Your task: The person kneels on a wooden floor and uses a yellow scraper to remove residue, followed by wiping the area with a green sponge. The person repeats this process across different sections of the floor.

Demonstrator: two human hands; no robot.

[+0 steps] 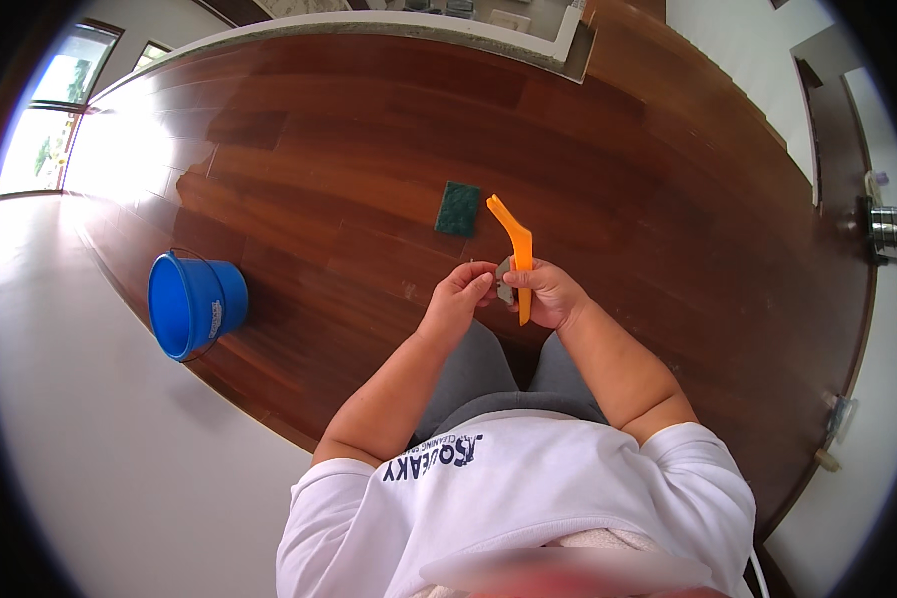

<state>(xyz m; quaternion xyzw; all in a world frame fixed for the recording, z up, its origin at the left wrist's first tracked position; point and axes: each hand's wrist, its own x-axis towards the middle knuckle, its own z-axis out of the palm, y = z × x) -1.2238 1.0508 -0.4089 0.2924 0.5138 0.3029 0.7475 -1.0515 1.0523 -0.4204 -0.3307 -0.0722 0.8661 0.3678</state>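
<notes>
My right hand [549, 292] grips an orange plastic handled tool [513, 229] with a bent head, held upright in front of me. Beside its handle is a small grey metal piece with notches [503, 285], which looks like a blade. My left hand [464, 291] has thumb and finger closed at the left edge of that piece, touching it. A dark green scouring pad [457, 208] lies on the wooden floor [349, 179] just beyond my hands.
A blue bucket [219, 299] with a wire handle stands on the left near the pale floor [90, 379]. A low white ledge [419, 30] runs along the far side. Bright glass doors are at the upper left. Red and silver cans [887, 231] are at the right wall.
</notes>
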